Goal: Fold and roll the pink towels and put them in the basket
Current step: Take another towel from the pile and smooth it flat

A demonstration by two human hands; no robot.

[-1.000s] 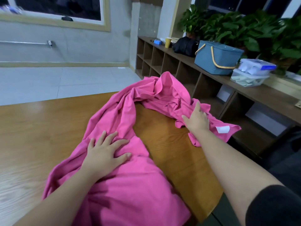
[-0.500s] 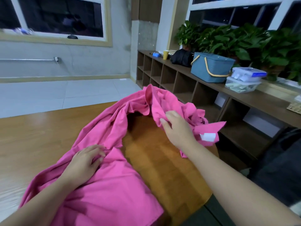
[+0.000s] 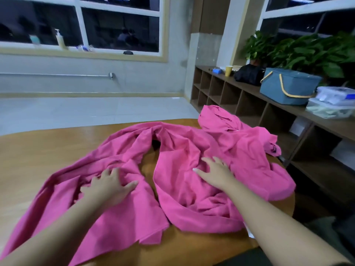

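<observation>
A large pink towel (image 3: 184,154) lies crumpled in an arch across the wooden table (image 3: 38,150), with a bunched end at the far right edge. My left hand (image 3: 109,184) rests palm down on the towel's left part, fingers slightly bent into the folds. My right hand (image 3: 215,171) lies flat on the right part with its fingers spread. A blue basket (image 3: 288,85) with yellow handles, lid on, stands on the shelf unit at the right.
A low wooden cubby shelf (image 3: 249,104) runs along the right wall. On it stand a yellow cup (image 3: 228,70), a black bag (image 3: 248,74) and stacked clear plastic boxes (image 3: 332,102), with plants behind. Tiled floor lies beyond the table.
My right hand let go of the towel's lifted right part, which now lies on the table, and rests flat on it. The left hand stays on the left part. The view tilted up.
</observation>
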